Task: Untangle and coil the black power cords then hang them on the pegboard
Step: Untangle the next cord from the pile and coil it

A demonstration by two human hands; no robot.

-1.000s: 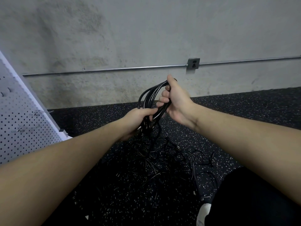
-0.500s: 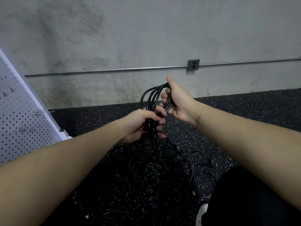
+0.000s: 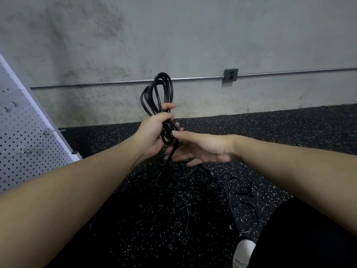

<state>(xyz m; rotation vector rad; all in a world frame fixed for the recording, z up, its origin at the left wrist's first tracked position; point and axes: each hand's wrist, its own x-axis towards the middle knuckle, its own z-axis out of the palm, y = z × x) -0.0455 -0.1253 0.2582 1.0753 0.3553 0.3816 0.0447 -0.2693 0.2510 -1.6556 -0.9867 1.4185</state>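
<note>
Coiled cord (image 3: pixel 157 93) stands upright in our left hand (image 3: pixel 152 130), fingers curled round its waist. Our right hand (image 3: pixel 201 147), fingers spread and loose, touches the trailing tail (image 3: pixel 171 155) just below; pegboard (image 3: pixel 29 144) lies left.

one coiled cord (image 3: pixel 157 93), one pegboard (image 3: pixel 29 144), two hands (image 3: pixel 152 130)

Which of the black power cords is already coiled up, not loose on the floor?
The coiled cord gripped in the left hand, its loops standing up in front of the wall. The other cords lie tangled on the speckled floor below.
</note>
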